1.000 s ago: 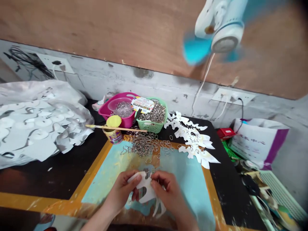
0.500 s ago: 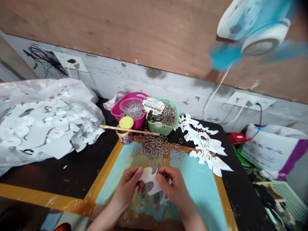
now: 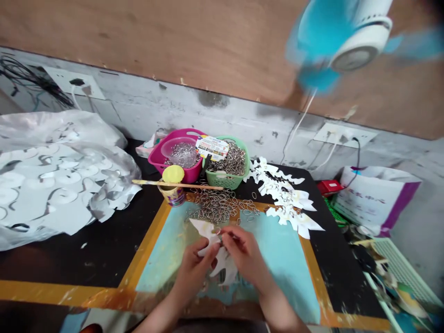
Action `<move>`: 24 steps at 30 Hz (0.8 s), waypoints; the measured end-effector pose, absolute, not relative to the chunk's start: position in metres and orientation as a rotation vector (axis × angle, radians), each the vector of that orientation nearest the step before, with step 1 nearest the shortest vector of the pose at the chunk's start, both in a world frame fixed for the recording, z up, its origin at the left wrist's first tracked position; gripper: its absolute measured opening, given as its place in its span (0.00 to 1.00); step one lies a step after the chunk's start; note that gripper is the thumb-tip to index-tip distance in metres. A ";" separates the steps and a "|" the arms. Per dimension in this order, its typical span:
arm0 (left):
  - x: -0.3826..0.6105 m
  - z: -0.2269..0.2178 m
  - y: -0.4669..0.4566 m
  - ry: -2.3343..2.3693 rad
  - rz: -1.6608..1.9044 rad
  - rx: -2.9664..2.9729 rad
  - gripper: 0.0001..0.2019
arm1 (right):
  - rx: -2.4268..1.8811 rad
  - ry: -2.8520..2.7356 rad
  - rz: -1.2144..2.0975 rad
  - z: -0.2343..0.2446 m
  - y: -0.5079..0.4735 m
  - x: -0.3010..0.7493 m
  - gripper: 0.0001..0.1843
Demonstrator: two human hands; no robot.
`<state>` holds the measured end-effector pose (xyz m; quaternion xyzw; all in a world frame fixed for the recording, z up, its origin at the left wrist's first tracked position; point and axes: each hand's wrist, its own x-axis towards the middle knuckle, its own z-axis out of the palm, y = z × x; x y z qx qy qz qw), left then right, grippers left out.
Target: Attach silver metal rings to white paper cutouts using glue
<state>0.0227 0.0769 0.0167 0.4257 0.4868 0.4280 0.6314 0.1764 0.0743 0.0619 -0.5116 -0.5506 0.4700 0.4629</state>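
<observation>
My left hand (image 3: 198, 264) grips a white cut-out piece (image 3: 204, 230) with wavy edges and pointed ends, thumb on top. At the piece's upper right edge, the fingers of my right hand (image 3: 243, 249) pinch a small metal ring (image 3: 218, 231); whether it passes through the piece cannot be made out. Just beyond my hands lies a heap of oval metal rings (image 3: 217, 203), some scattered to the right. Similar white pieces with rings along their edges (image 3: 294, 217) are laid out in rows at the right.
Behind the heap stand a pink basket (image 3: 157, 159) and a green basket (image 3: 225, 181) of metal rings. A brush (image 3: 187, 186) rests across a small open tub (image 3: 173, 196). A plastic bag of white cut-outs (image 3: 45, 194) fills the left. A blue fan (image 3: 354, 55) spins above right.
The white piece has been turned in my hands, so a pointed end now sticks out towards the ring heap. The whole view has shifted slightly.
</observation>
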 end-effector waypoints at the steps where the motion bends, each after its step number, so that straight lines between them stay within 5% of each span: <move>1: 0.025 0.019 0.078 1.116 0.990 1.014 0.23 | -1.245 -1.301 1.170 0.061 0.072 0.183 0.12; 19: 0.063 0.028 0.077 0.876 0.895 0.589 0.23 | -1.122 -1.244 1.460 0.036 0.050 0.226 0.14; 24: 0.065 0.023 0.071 0.775 0.886 0.525 0.30 | -1.038 -1.133 1.559 0.032 0.054 0.230 0.15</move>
